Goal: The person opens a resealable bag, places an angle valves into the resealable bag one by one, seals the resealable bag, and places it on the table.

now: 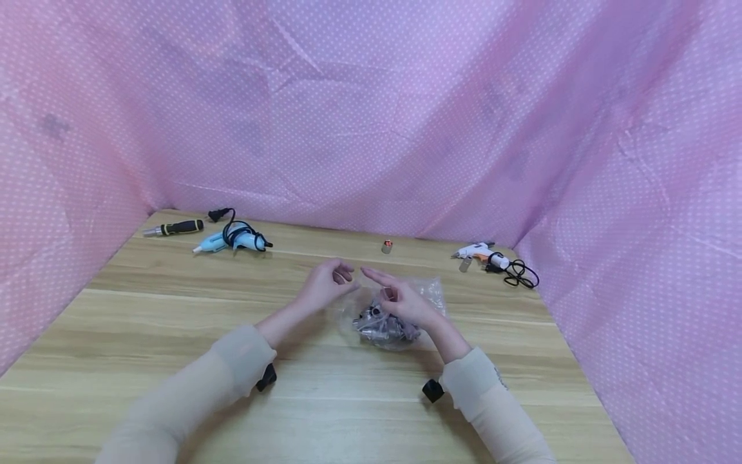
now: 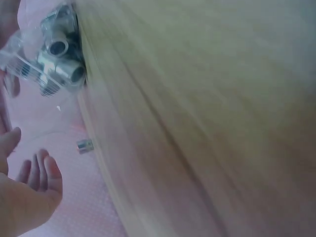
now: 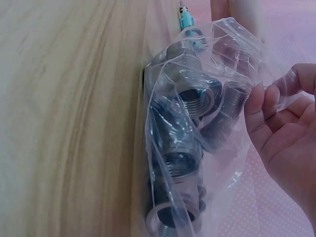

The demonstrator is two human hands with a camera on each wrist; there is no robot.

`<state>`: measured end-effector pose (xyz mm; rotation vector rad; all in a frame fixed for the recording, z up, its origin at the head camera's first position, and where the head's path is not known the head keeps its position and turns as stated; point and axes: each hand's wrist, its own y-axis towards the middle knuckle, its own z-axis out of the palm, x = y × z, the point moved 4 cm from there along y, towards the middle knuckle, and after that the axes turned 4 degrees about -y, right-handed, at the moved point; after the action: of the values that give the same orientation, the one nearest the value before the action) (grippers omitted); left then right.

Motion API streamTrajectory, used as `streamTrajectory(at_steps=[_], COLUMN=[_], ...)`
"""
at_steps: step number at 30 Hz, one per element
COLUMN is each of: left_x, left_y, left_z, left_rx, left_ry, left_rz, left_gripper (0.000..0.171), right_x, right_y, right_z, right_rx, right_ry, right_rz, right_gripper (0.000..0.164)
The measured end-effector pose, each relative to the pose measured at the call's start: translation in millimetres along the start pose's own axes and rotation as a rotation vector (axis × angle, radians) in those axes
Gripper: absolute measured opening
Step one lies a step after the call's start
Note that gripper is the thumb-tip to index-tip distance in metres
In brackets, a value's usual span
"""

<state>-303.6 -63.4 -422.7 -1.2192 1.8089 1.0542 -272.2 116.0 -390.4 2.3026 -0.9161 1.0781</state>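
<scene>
A clear plastic bag (image 1: 431, 293) of threaded metal pipe fittings (image 1: 385, 325) lies mid-table. My right hand (image 1: 406, 304) is over it, index finger stretched toward the left hand and the other fingers curled. In the right wrist view the fingertips of this right hand (image 3: 286, 118) hold the edge of the bag's film. Large threaded openings of the fittings (image 3: 175, 217) show through the plastic. My left hand (image 1: 329, 283) hovers at the bag's left side; in the left wrist view its thumb and bent fingers (image 2: 42, 175) stand apart with nothing between them.
At the back left lie a screwdriver (image 1: 182, 227) with a black and yellow handle and a blue glue gun (image 1: 246, 240) with its cord. A small metal cylinder (image 1: 387, 247) stands at the back middle. A white glue gun (image 1: 476, 251) lies at the back right, before pink cloth (image 1: 371, 129).
</scene>
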Motion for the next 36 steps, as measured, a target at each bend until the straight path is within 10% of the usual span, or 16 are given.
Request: streamTrajectory(at_steps=[8,20,36], left_x=[6.0,-5.6,-7.8], left_y=[11.8,16.5,20.7], left_z=[7.0,6.7,-0.8], left_rx=[0.061,0.081,0.168], left_ry=[-0.102,-0.172,-0.159], left_rz=[0.005,-0.012,-0.023], left_gripper=[0.024,0.021,0.018], right_x=[-19.0,14.8,15.2], right_y=[-1.3,-29.3,-25.3], right_z=[2.9,0.7,47.4], right_rx=[-0.054,-0.208,0.032], right_ry=[-0.077,-0.412,-0.649], right_rz=[-0.010,-0.284,-0.174], right_gripper=[0.068,0.039,0.026])
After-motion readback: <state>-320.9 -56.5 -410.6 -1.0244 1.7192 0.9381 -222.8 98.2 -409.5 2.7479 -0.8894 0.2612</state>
